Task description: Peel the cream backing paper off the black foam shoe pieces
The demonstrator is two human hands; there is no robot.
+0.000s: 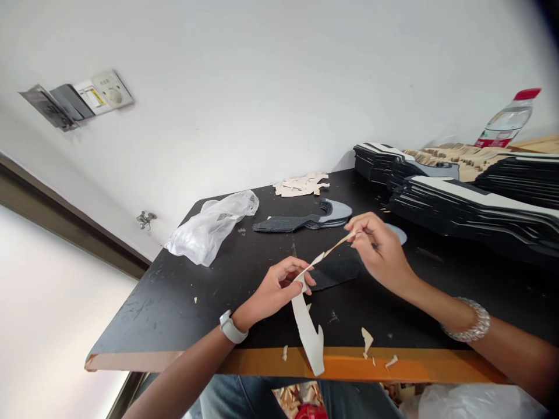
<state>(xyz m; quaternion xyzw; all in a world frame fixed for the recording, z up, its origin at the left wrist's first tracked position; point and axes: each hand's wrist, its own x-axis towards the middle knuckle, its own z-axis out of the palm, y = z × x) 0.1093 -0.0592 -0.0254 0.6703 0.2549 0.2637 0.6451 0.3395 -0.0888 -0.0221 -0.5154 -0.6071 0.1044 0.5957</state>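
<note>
My left hand (286, 282) pinches a white shaped strip (310, 334) whose lower end hangs to the table's front edge. Up and to the right, my right hand (378, 250) is closed on a thin, yellowish paper strip (338, 245). This narrow paper runs taut to the upper tip of the white strip, between the two hands. A dark grey felt-like piece (336, 274) lies flat on the table just behind my left fingers. Behind the hands is a small stack of dark grey shaped pieces (288, 223) with a light grey rounded end. Part of a light grey piece (396, 234) shows beside my right hand.
Tall stacks of black pieces (471, 206) fill the right side of the black table (166, 308). A crumpled plastic bag (213, 227), cream offcuts (301, 185) and a red-capped bottle (506, 122) stand around. Paper scraps (367, 338) lie near the front edge.
</note>
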